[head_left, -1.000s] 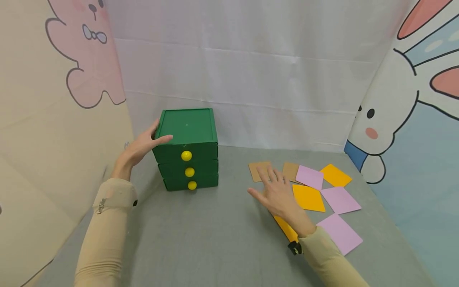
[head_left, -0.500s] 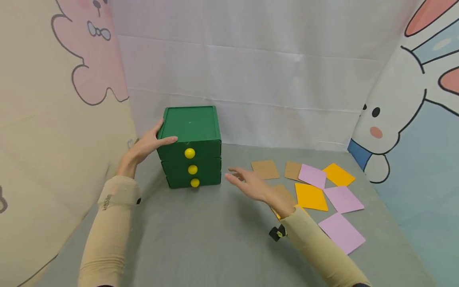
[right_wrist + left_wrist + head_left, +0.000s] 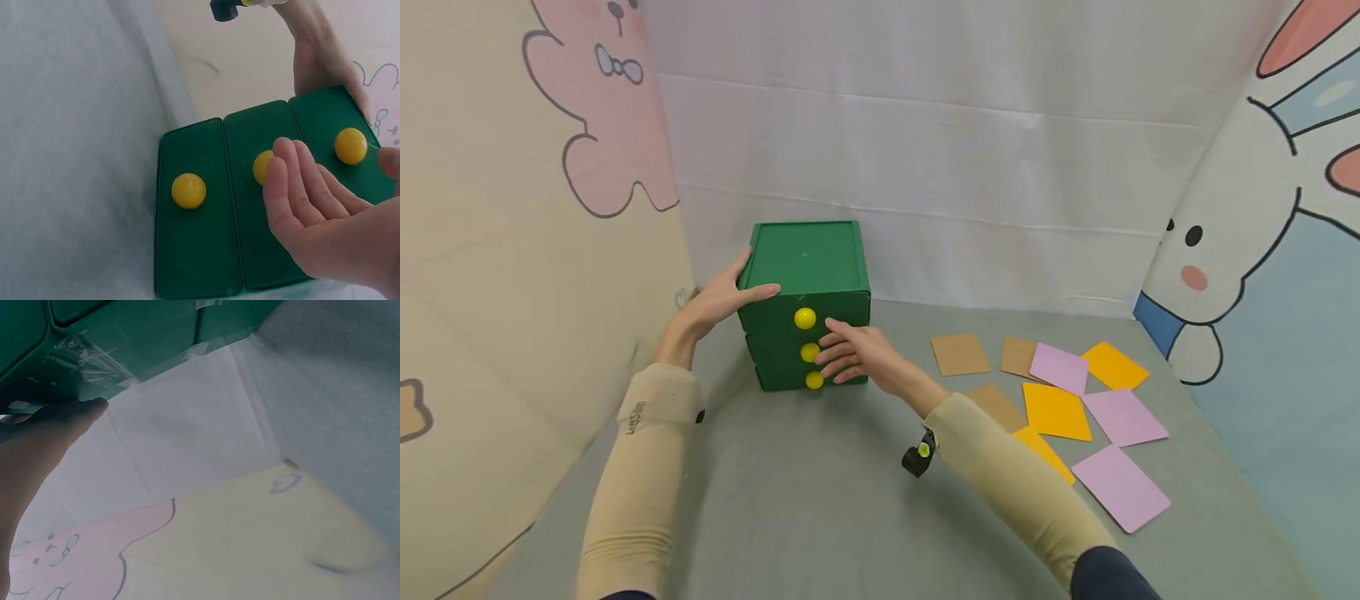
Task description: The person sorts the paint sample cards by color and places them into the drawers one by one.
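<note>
A green cabinet [image 3: 808,258] with three stacked drawers stands against the back cloth, each drawer front bearing a round yellow knob [image 3: 805,318]. My left hand [image 3: 718,300] rests on the cabinet's left side, its thumb over the front top edge and the other fingers along the side. In front of the drawers is my right hand [image 3: 861,358], fingers loosely extended and holding nothing. Its fingertips lie close to the middle knob [image 3: 261,167], partly covering it in the right wrist view; whether they touch it I cannot tell. Clear tape [image 3: 94,362] shows on the cabinet's side.
Right of the cabinet, several square cards lie on the grey cloth: brown [image 3: 960,355], orange [image 3: 1057,411] and pink [image 3: 1122,487]. Some overlap. Printed cloth walls [image 3: 1247,275] close in the left, back and right sides.
My right hand has moved left from above the cards to the drawer fronts. The left hand stays on the cabinet. The whole view has shifted slightly.
</note>
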A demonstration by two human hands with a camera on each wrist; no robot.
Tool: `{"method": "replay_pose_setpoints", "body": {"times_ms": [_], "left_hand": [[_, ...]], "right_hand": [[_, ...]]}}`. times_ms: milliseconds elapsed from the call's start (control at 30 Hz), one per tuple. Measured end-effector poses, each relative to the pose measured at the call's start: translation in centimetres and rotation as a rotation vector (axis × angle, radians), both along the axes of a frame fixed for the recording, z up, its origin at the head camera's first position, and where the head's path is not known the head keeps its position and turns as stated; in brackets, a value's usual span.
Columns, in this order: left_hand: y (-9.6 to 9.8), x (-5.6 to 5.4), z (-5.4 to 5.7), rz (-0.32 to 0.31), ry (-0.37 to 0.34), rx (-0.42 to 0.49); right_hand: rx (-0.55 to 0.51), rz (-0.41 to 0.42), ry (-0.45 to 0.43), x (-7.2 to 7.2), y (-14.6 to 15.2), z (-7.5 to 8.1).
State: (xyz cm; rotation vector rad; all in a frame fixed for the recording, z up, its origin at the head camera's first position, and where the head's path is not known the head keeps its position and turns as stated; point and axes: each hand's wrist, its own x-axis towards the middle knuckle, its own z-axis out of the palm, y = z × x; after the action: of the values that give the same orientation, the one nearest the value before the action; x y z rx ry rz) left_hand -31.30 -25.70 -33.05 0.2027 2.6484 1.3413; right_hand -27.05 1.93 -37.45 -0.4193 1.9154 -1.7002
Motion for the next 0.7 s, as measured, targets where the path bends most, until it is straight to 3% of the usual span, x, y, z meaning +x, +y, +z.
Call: {"method": "replay_pose_setpoints", "body": {"times_ms": [200,367,700], "left_hand": [[0.1,0.1,0.0,-0.002,0.003,-0.006],[0.2,0.1,0.0,-0.006,0.003,-0.015],[-0.2,0.0,0.5,-0.013,-0.021,-0.020]], "right_hand": [[-0.074,-0.010,-0.065,-0.5,-2.1,0.1],[-0.146,-0.075,-0.097,-0.7,-3.6,0.3],[-0.155,-0.169,-0.085,-0.6,-5.2,0.5]]}}
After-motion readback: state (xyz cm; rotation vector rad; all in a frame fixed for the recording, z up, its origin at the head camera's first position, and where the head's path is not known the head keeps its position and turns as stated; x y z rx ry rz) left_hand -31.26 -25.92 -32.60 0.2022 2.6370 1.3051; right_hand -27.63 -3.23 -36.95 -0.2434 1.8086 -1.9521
